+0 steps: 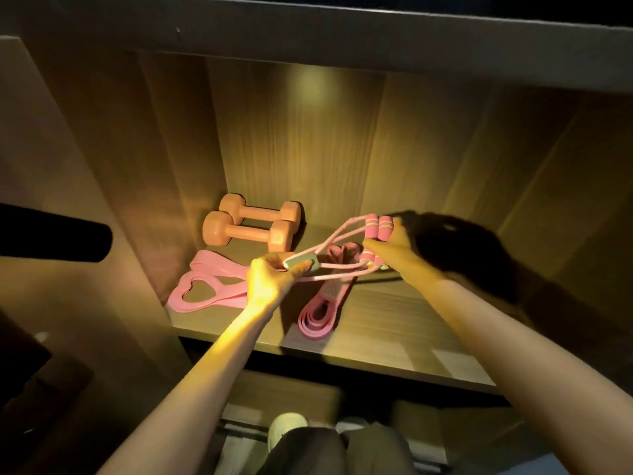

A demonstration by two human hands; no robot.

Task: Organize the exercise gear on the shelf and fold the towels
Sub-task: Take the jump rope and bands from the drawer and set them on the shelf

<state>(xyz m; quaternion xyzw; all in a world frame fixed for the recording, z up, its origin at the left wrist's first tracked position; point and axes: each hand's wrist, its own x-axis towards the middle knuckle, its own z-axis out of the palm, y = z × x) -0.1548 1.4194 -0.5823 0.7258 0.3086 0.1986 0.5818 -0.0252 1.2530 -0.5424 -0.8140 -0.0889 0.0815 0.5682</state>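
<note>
I hold a pink figure-eight resistance tube [337,240] just above the wooden shelf [394,323]. My left hand [274,277] pinches its pale green centre clasp. Around the tube's two pink foam handles, pressed together, closes my right hand [390,250]. Two orange dumbbells [251,226] lie side by side at the back left of the shelf. In front of them lies a flat pink resistance band [209,287] in loose loops. A second pink band [323,303], folded into a long narrow bundle, lies under my hands. No towels are in view.
The shelf is a deep wooden cubby with a side wall [102,200] at left and a board [308,25] overhead. A dark cylindrical object [54,233] juts in from the left edge. My shoes [286,428] and trousers show below.
</note>
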